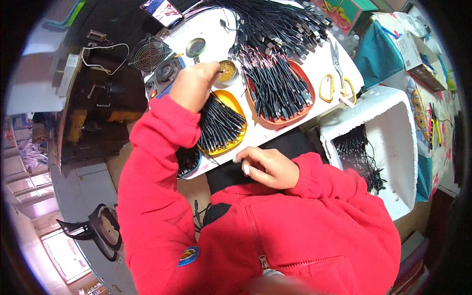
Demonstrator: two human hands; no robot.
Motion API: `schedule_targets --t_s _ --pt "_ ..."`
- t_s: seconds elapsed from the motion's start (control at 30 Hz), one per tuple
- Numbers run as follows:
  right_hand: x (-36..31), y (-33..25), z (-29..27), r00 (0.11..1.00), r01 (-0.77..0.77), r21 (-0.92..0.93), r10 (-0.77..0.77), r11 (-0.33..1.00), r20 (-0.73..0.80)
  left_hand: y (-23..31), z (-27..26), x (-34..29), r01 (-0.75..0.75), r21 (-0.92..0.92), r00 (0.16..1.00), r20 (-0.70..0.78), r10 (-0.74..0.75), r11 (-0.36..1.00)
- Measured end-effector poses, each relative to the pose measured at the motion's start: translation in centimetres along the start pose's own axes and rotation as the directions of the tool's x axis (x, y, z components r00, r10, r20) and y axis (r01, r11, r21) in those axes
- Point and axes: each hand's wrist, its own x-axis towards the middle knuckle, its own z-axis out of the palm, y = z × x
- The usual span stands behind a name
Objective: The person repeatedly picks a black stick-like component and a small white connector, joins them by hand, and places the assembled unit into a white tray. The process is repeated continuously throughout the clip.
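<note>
My left hand (195, 84) is closed in a pinch at the near left rim of a small round tin (227, 73) with a yellow-brown filling. Whatever its fingertips hold is too small to make out. Below that wrist, a yellow tray (242, 114) bears a bundle of short black cables (221, 125). Near the table's front edge, my right hand (271, 168) has its fingers curled together; what they hold, if anything, cannot be made out. An orange tray (309, 101) carries short black cables (278, 86) with connectors at the near end and reddish wire ends at the far end.
Many long black USB cables (275, 24) lie at the back of the white table (206, 29). Yellow-handled scissors (337, 73) rest at the right. A white foam box (393, 142) holds more black cables. A round tin lid (195, 47) and a fan (149, 55) are at the left.
</note>
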Motion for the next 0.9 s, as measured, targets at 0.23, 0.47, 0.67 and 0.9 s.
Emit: schedule_targets --t_s 0.23,0.47,0.67,0.9 --pt "0.1 2.4 -1.0 0.998 0.036 -0.113 -0.031 0.993 0.046 -2.9 4.7 1.3 0.028 0.181 0.984 0.170 -0.059 0.983" --pt "0.3 3.0 -0.8 0.999 0.012 -0.088 -0.008 0.996 0.042 -3.1 5.2 2.9 0.024 0.201 0.970 0.231 -0.071 0.979" --pt "0.2 3.3 -0.8 0.999 -0.018 -0.100 0.023 0.995 0.048 -2.9 5.8 3.2 0.034 0.202 0.972 0.223 -0.080 0.979" --pt "-0.4 3.1 -0.5 0.998 -0.047 -0.128 0.052 0.991 0.037 -3.0 2.1 1.0 0.024 0.065 0.998 0.055 -0.028 0.998"
